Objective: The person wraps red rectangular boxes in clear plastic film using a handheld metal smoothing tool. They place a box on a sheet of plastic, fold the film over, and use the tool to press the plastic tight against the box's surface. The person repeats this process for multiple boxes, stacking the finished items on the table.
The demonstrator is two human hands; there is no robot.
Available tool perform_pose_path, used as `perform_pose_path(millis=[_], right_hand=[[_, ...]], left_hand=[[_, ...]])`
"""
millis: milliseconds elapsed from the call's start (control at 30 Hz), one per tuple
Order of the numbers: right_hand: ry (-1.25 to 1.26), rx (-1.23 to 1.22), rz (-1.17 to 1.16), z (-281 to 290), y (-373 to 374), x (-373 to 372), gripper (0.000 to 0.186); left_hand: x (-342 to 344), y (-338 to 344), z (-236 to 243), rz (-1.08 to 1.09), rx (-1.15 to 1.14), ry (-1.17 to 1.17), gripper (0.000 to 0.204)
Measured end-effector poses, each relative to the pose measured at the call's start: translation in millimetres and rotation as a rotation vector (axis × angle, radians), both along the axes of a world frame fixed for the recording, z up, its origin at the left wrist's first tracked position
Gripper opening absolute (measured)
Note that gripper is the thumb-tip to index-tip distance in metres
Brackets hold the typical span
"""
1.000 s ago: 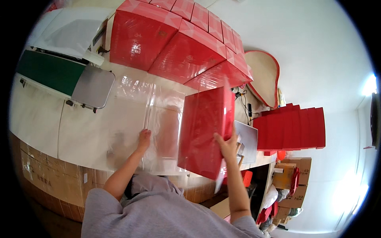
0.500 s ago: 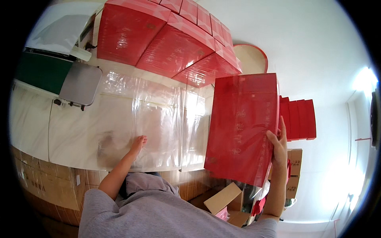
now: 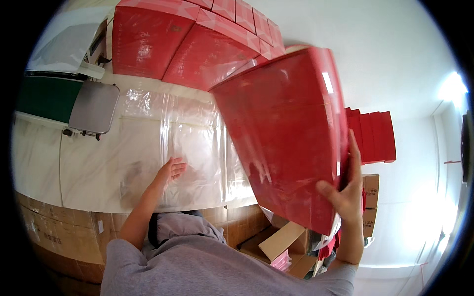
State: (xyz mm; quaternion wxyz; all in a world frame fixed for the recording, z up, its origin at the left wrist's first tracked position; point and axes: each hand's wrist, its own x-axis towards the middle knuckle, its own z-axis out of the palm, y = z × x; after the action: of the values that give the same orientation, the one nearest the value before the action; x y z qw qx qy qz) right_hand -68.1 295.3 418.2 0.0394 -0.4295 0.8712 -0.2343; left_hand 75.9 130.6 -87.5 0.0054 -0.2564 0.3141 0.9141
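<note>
A large red box in shiny clear wrap is tilted up at the right of the table. My right hand grips it by its right edge, thumb on the broad face and the other fingers behind, partly hidden. Over the clear plastic sheet on the table, my left hand is held with its fingers stretched out and holds nothing. The box's lower end hangs past the table's front edge.
Several wrapped red boxes stand along the table's far side. A grey metal plate beside a green surface is at the left. Stacked red boxes are at the right; an open carton sits below.
The red box has been tilted and swung, its top moving left and toward the far boxes. My right hand still grips its right side. My left hand has shifted slightly away from me, fingers opening out.
</note>
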Motion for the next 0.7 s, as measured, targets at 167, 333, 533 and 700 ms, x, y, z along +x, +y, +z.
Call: perform_pose_path(millis=[167,333,533,700], right_hand=[[0.149,0.216,0.379,-40,-29,22,0.099],[0.066,0.334,0.707,-108,-51,28,0.102],[-0.086,0.427,0.986,-197,-62,39,0.101],[-0.168,0.36,1.039,-246,-49,46,0.107]], left_hand=[[45,-43,31,0.182,0.117,0.141,0.07],[108,-70,67,0.464,0.235,0.102,0.071],[167,-68,48,0.634,0.329,-0.094,0.072],[211,-69,-44,0.508,0.06,-0.292,0.067]])
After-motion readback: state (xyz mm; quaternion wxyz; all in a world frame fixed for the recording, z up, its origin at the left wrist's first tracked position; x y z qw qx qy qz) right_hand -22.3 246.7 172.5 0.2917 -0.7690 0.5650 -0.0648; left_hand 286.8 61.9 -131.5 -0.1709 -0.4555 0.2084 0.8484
